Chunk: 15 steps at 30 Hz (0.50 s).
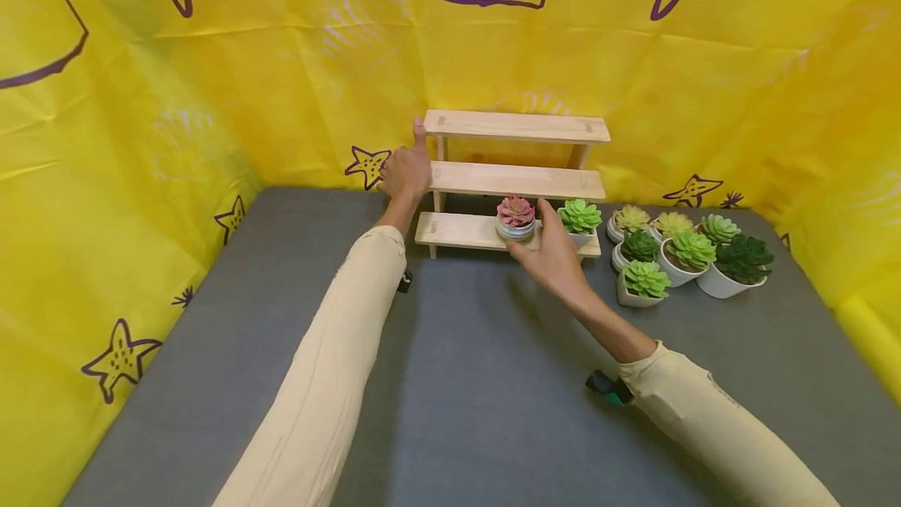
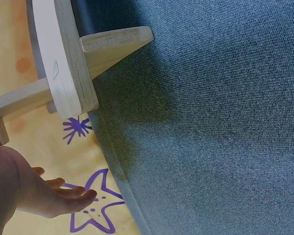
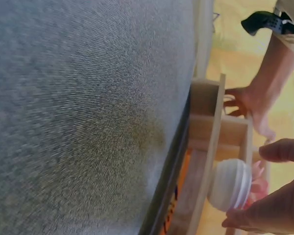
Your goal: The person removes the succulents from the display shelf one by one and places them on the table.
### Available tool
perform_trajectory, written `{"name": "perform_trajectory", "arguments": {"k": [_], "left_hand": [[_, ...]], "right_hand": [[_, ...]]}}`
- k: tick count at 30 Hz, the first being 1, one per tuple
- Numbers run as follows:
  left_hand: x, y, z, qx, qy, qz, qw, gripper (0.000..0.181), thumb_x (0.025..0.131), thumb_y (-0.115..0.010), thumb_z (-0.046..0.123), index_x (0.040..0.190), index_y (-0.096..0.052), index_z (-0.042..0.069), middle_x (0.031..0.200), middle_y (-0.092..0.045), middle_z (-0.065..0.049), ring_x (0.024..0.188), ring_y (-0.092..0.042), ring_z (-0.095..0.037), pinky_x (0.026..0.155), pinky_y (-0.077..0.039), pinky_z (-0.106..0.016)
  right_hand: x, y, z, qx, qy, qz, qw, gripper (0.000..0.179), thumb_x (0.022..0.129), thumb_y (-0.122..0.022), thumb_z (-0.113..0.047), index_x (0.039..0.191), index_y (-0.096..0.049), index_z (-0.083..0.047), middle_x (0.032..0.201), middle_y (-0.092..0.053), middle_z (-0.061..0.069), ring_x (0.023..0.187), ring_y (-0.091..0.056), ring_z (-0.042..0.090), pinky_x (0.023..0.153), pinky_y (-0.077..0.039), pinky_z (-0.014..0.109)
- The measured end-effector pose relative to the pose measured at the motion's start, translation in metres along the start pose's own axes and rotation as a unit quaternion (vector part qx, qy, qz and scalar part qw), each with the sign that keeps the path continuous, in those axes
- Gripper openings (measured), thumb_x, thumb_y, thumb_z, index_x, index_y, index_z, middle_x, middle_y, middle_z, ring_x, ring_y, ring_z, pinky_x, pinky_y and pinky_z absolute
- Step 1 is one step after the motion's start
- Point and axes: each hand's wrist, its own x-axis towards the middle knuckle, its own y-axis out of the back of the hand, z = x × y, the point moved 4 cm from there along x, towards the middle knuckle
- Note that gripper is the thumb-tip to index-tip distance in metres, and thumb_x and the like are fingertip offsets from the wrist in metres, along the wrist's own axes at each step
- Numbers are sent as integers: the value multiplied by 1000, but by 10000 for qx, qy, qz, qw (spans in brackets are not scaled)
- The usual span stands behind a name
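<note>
A pink succulent (image 1: 516,211) in a small white pot (image 3: 229,185) stands on the lowest step of a three-tier wooden shelf (image 1: 457,231). My right hand (image 1: 554,257) is beside it, thumb and fingers spread around the pot; in the right wrist view gaps show between the fingertips and the pot. Just to its right, a light green succulent (image 1: 579,216) in a white pot occupies the same step. At the shelf's left end is my left hand (image 1: 408,170), thumb pointing up by the top board, its other fingers (image 2: 71,198) loosely extended and holding nothing.
Several potted succulents (image 1: 690,250), light to dark green and yellowish, cluster on the grey tabletop (image 1: 450,382) right of the shelf. A yellow cloth (image 1: 296,61) with purple starfish drawings surrounds the back and sides. Dark wrist devices (image 1: 609,388) show at the sleeves.
</note>
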Motion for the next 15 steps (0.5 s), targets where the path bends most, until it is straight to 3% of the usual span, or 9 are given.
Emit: {"name": "perform_trajectory", "arguments": {"k": [7, 15], "left_hand": [[-2, -1, 2, -45, -66, 54, 10000, 102, 92, -1, 89, 91, -63, 7, 97, -62, -12, 104, -64, -35, 96, -46, -53], [-1, 0, 0, -19, -55, 50, 10000, 102, 92, -2, 89, 91, -63, 8, 99, -64, -12, 107, -64, -35, 96, -45, -54]], "right_hand": [[12, -5, 1, 300, -225, 209, 9991, 85, 92, -75, -12, 159, -28, 9, 163, -38, 30, 154, -39, 40, 128, -31, 49], [21, -10, 7, 673, -538, 333, 9957, 82, 91, -77, -9, 158, -33, 8, 160, -45, 28, 150, -46, 37, 125, -37, 45]]}}
